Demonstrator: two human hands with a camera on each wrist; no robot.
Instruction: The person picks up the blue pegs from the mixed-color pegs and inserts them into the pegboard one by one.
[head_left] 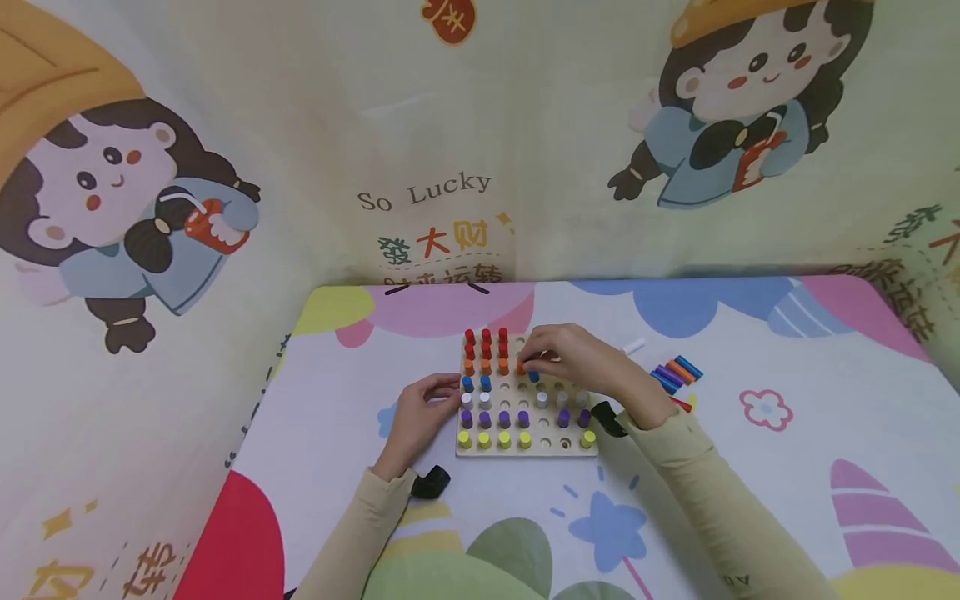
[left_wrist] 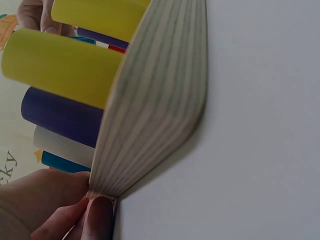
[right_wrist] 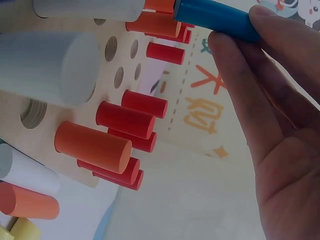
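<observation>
A wooden peg board [head_left: 525,451] lies on the table with rows of red [head_left: 485,337], orange, blue, white, purple and yellow pegs [head_left: 494,438] standing in it. My left hand [head_left: 423,408] grips the board's left edge; its fingertips [left_wrist: 95,215] pinch the board's [left_wrist: 155,100] corner. Over the board's upper middle, my right hand [head_left: 534,360] pinches a blue peg [head_left: 533,377]. In the right wrist view the blue peg [right_wrist: 215,17] sits between my fingertips [right_wrist: 235,55], just above the board [right_wrist: 75,115] and its red pegs [right_wrist: 125,120].
A bundle of loose blue, orange and purple pegs [head_left: 677,372] lies to the right of the board, with a white peg [head_left: 633,345] behind it. The table is covered in a colourful cartoon cloth [head_left: 787,467]. Printed fabric walls close in the back and both sides.
</observation>
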